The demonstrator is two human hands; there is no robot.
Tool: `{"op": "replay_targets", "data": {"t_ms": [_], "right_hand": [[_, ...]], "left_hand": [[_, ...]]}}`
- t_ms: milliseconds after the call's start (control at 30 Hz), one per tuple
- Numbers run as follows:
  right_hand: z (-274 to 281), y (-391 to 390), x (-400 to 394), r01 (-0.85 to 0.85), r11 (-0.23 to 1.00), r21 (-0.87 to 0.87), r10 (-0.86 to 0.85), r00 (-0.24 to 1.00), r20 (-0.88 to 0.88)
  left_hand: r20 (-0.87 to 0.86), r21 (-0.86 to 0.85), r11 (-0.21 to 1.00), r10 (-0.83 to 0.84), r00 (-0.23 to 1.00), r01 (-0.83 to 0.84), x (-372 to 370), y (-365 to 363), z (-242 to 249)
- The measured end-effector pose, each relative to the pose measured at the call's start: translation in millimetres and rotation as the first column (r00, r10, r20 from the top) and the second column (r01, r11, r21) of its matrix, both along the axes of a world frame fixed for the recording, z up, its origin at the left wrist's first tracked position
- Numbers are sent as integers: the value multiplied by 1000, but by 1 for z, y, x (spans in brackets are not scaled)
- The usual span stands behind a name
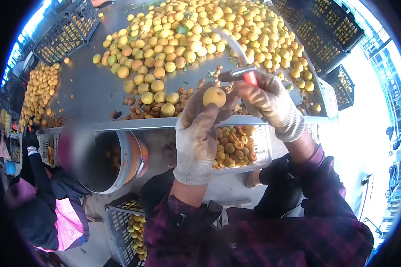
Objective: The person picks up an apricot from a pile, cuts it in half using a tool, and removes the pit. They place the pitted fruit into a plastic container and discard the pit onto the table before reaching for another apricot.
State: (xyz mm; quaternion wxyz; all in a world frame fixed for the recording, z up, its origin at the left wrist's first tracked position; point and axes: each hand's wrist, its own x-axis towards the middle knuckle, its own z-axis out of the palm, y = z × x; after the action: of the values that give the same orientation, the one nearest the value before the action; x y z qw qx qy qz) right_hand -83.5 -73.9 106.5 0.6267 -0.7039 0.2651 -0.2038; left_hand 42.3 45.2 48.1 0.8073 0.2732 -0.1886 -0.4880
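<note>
My left hand (197,138), in a soiled white knit glove, pinches a whole yellow apricot (214,97) above the table's near edge. Gloved as well, my right hand (272,100) is wrapped round a knife with a red handle (250,78). Its curved blade (232,46) points up and away to the left, apart from the apricot. Brown pits (160,109) lie on the metal table just beyond my hands. Below them, a white crate (263,149) holds halved apricots (235,144).
A big heap of apricots (182,40) covers the far metal table (89,89). Left of my legs stands a bucket (140,155), with a black crate (116,227) nearer me. More black crates (325,35) stand at right. A co-worker (53,200) sits at left.
</note>
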Motion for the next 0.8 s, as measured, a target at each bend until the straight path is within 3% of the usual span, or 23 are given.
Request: {"op": "replay_targets", "data": {"t_ms": [33, 67, 100, 300, 367, 433, 700, 800], "right_hand": [[-4, -2, -4, 45, 999, 19, -45, 999, 6], [-11, 2, -2, 103, 991, -89, -102, 995, 16], [-14, 5, -4, 107, 991, -82, -104, 994, 30], [-30, 7, -15, 174, 972, -156, -185, 981, -60], [-32, 3, -19, 150, 957, -247, -163, 986, -37], [-33, -1, -21, 97, 888, -449, -133, 990, -50], [-47, -6, -27, 72, 784, -616, -166, 981, -96], [-61, -4, -26, 103, 779, -619, -127, 992, 5]], "left_hand": [[-21, -65, 997, -36, 999, 34, -1, -3, 1], [67, -34, 999, -30, 997, 32, -1, -5, -5], [81, -27, 999, -33, 996, 35, -1, -7, -4], [26, 5, 997, -76, 997, 76, -7, -16, -11], [71, -7, 998, -66, 995, 66, -12, -19, -8], [99, 33, 998, -55, 994, 52, -15, -22, -10], [208, 148, 989, -25, 978, -6, -18, -21, -11], [301, 129, 991, -22, 953, -18, -15, -20, -12]]}}
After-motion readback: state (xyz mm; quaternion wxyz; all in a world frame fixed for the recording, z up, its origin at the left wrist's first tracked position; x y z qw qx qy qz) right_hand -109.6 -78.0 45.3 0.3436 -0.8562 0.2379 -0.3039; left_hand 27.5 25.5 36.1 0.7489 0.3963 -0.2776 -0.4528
